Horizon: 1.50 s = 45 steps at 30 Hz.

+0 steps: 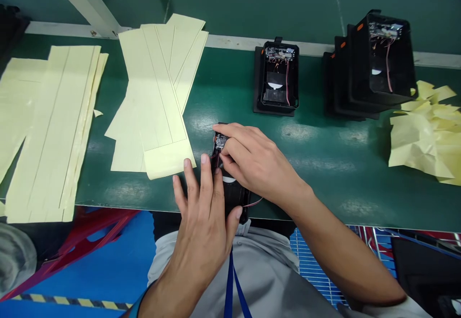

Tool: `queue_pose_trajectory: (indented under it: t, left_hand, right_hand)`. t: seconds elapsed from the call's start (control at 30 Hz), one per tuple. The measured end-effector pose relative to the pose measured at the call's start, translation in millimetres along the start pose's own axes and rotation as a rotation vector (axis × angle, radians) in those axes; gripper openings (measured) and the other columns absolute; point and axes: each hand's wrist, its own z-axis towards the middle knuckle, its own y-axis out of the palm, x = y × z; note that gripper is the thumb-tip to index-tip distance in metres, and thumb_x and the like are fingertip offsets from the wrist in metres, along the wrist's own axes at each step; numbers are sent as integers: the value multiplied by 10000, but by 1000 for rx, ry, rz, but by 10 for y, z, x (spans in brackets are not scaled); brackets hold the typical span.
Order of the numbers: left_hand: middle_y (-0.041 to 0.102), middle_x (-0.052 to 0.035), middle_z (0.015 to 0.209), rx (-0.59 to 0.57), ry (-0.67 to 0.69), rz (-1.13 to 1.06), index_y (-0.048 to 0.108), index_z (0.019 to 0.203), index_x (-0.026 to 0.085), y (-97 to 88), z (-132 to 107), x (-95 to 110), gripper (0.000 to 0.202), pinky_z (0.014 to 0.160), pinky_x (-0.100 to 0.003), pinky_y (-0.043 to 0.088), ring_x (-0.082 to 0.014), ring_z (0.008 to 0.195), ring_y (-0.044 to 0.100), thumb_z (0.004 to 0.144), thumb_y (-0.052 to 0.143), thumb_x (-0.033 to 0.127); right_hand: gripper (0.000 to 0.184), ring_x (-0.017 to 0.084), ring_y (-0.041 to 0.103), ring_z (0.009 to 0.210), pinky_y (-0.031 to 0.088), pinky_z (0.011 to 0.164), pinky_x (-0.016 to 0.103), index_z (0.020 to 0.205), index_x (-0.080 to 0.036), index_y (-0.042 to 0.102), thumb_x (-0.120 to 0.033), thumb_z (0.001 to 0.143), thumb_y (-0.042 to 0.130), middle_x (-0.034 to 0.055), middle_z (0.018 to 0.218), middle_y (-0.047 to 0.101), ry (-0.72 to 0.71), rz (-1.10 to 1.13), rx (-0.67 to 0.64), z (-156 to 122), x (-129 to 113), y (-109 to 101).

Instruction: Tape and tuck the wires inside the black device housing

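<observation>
Right hand (261,162): fingers curled, gripping a black open case (232,194)
Left hand (201,222): spread wide, thumb at the case's near end; grip unclear
Under right fingertips: circuit board (221,141)
Beside left hand: yellow film sheets (158,102)

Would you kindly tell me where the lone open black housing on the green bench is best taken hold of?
Probably by the two long side walls of the black housing, with a hand coming from above on the near side. It lies open side up, so its rim stands free, while the circuit board and red wires inside are exposed.
</observation>
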Motion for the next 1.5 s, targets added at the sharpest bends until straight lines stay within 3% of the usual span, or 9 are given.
queue_pose_trajectory:
  t: [0.33, 0.8, 1.0, 1.2, 1.5]
  left_hand:
    - [39, -190, 1852, -13, 0, 35, 417, 1673, 11, -22, 14, 16, 629, 1386, -711, 144, -483, 1739, 13, 1150, 428, 361]
    - [40, -186, 1851, -24, 17, 69, 390, 1697, 20, -51, 40, 2, 654, 1354, -712, 229, -491, 1732, 67, 1140, 430, 360]
    - [101, -184, 1848, -39, 32, 62, 373, 1706, 33, -77, 86, 5, 676, 1328, -625, 359, -418, 1706, 263, 1111, 452, 344]
    - [64, -184, 1850, -20, 25, 91, 392, 1700, 31, -119, 173, 29, 685, 1316, -731, 330, -482, 1711, 197, 1090, 459, 335]
    - [33, -162, 1855, -66, 28, 102, 356, 1730, 61, -163, 148, -10, 691, 1313, -774, 314, -483, 1726, 138, 1112, 459, 354]
  right_hand:
    - [197, 305, 706, 1312, 603, 1026, 478, 1012, -152, 676, -140, 1103, 501, 135, 1491, 698, -24, -47, 2, 3, 1, -8]
    - [141, 298, 726, 1260, 604, 1060, 491, 1003, -148, 656, -104, 1055, 532, 179, 1442, 711, -23, 20, 68, 10, 2, 14]
    - [161, 317, 709, 1294, 598, 1074, 515, 1045, -143, 673, -101, 1043, 517, 175, 1480, 691, -24, 12, 6, 18, -1, -2]
    - [166, 349, 674, 1375, 582, 1135, 552, 1062, -130, 700, -123, 1034, 537, 198, 1515, 669, -33, 37, -7, 2, -1, -14]
    - [180, 363, 691, 1360, 592, 1140, 549, 1019, -107, 713, -144, 1071, 545, 197, 1505, 677, -49, 37, 24, -12, 31, 20]
